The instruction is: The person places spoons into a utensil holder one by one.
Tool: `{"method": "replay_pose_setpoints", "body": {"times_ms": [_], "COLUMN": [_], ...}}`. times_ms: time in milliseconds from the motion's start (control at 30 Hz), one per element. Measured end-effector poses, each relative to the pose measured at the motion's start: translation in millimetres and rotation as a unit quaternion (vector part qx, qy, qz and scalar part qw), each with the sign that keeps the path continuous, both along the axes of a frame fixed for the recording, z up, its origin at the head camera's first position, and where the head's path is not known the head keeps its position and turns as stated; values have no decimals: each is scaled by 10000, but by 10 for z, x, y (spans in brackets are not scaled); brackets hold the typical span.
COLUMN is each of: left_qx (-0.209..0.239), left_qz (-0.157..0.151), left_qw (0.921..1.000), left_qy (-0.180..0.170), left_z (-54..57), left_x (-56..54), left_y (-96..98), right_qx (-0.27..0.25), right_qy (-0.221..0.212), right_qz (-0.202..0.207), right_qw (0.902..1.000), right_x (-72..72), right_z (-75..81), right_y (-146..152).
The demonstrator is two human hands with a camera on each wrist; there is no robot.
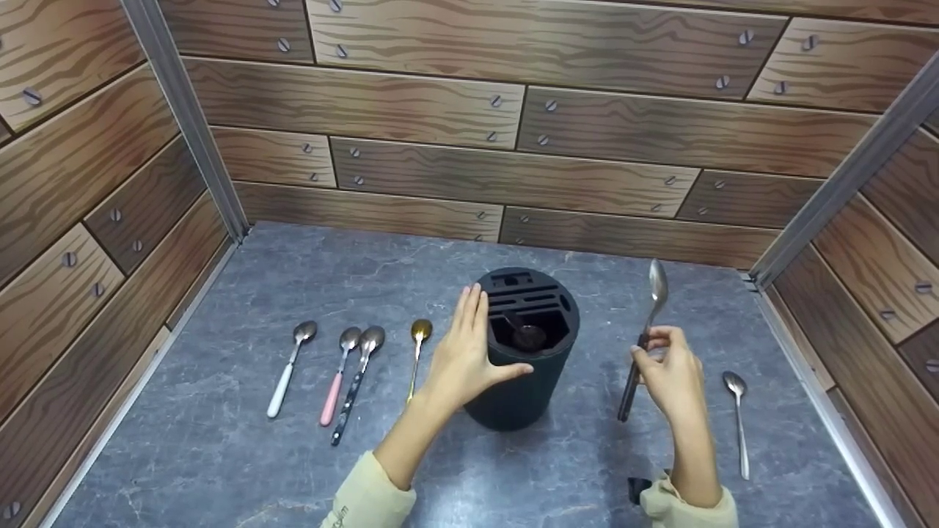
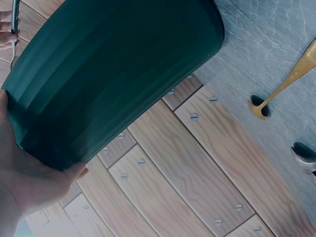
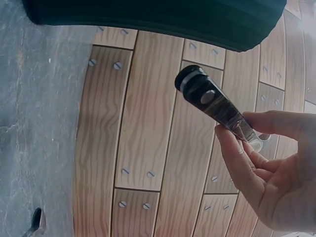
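A dark green cylindrical utensil holder (image 1: 513, 396) with a slotted black top stands upright on the table. My left hand (image 1: 463, 363) rests against its left side, fingers straight along the rim and thumb stretched across the front. Inside the large front compartment, a dark round-ended utensil (image 1: 527, 336) shows, its kind unclear. To the right of the holder, my right hand (image 1: 671, 374) pinches a dark-handled metal spoon (image 1: 629, 392) between thumb and fingers, bowl pointing up and away. The handle's black end (image 3: 190, 79) points toward the table in the right wrist view.
Left of the holder lie a white-handled spoon (image 1: 281, 389), a pink-handled spoon (image 1: 332, 396), a black patterned-handle spoon (image 1: 348, 403) and a gold spoon (image 1: 421, 330). A silver spoon (image 1: 739, 418) lies at the right. Wood-patterned walls (image 1: 411, 95) enclose the grey table (image 1: 220, 469).
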State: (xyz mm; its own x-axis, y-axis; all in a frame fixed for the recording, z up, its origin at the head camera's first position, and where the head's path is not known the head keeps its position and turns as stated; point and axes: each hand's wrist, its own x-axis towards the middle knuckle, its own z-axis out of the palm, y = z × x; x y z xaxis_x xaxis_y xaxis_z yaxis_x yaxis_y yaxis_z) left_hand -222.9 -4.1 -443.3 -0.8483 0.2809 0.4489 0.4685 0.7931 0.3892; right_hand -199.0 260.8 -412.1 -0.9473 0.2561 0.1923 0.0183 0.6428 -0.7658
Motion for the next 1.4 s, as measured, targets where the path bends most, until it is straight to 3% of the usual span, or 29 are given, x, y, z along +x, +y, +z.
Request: {"method": "replay_pose_setpoints", "body": {"times_ms": [900,1233,1400], "left_qx": [-32,-42,-8], "left_qz": [11,17,1], "left_qw": [10000,10000,10000], "left_qy": [-13,-49,-45], "left_z": [13,10,10], "left_x": [3,6,5], "left_y": [3,0,1], "right_qx": [-77,-164,-126], "right_qy": [231,810,851], "right_qz": [83,-15,35], "right_qw": [9997,9966,9963], "right_x": [88,84,113], "right_z": [140,201,255], "right_y": [-150,-207,-237]}}
